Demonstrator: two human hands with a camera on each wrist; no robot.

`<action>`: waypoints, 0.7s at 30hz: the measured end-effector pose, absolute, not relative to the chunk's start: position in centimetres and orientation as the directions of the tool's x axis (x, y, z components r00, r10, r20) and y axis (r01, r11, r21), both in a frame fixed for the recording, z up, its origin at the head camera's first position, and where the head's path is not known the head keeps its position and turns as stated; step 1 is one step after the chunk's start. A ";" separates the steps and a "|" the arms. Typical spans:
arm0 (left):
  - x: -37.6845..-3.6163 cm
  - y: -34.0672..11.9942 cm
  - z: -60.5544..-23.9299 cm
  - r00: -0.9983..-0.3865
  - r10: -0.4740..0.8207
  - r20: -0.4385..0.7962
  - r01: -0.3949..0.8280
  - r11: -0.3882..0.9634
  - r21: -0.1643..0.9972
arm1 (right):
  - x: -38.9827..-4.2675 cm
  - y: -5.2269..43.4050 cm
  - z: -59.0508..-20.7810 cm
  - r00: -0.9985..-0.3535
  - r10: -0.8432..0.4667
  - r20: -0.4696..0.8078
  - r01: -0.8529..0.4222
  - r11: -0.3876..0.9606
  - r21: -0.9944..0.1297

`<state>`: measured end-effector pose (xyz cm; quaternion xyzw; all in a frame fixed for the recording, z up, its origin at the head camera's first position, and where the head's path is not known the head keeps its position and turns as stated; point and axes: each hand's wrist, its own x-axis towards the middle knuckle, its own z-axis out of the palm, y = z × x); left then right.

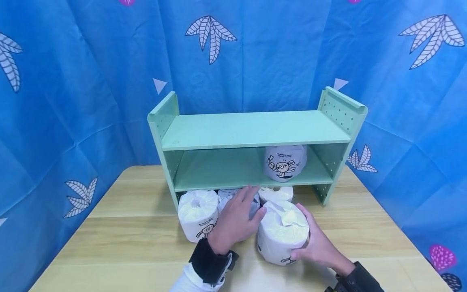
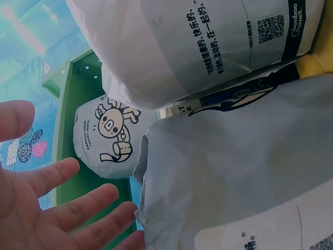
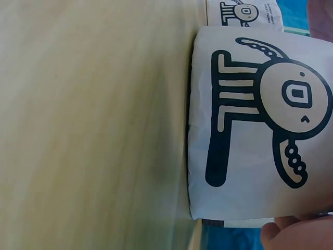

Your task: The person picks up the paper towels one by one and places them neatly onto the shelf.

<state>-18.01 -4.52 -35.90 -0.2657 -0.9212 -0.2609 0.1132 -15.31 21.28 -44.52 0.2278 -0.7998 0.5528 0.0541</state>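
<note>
My right hand (image 1: 319,247) grips a paper-wrapped toilet roll (image 1: 281,235) from its right side, thumb at the front. In the right wrist view, a cartoon figure covers this toilet roll (image 3: 244,151), its base on or close to the tabletop; part of the right hand (image 3: 302,234) shows below. With fingers extended and spread, my left hand (image 1: 235,221) hovers over or beside another wrapped roll (image 1: 254,207) and partly hides it. The left wrist view shows that left hand (image 2: 67,213) holding nothing, its fingertips near a wrapped roll (image 2: 234,161).
A green two-tier shelf (image 1: 251,127) stands at the table's back. One wrapped roll (image 1: 286,162) sits on its middle board, toward the right. Below the board are a wrapped roll (image 1: 198,215) on the left and another (image 1: 276,194) behind the gripped one. Blue curtain (image 1: 91,81) surrounds the table.
</note>
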 end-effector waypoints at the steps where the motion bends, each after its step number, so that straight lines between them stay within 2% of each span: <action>1: -18.0 -4.5 -35.9 -0.832 0.432 0.346 0.549 0.725 0.416 | -15.3 21.2 -44.5 -0.895 -0.296 0.333 -0.417 0.295 -0.860; 12: -17.9 -4.3 -36.1 -0.807 0.454 0.377 0.581 0.726 0.369 | -15.4 20.5 -44.2 -0.939 -0.212 0.272 -0.335 0.374 -0.865; 21: -17.8 -4.5 -35.9 -0.801 0.452 0.392 0.587 0.719 0.372 | -15.3 20.2 -44.1 -0.945 -0.199 0.259 -0.315 0.347 -0.883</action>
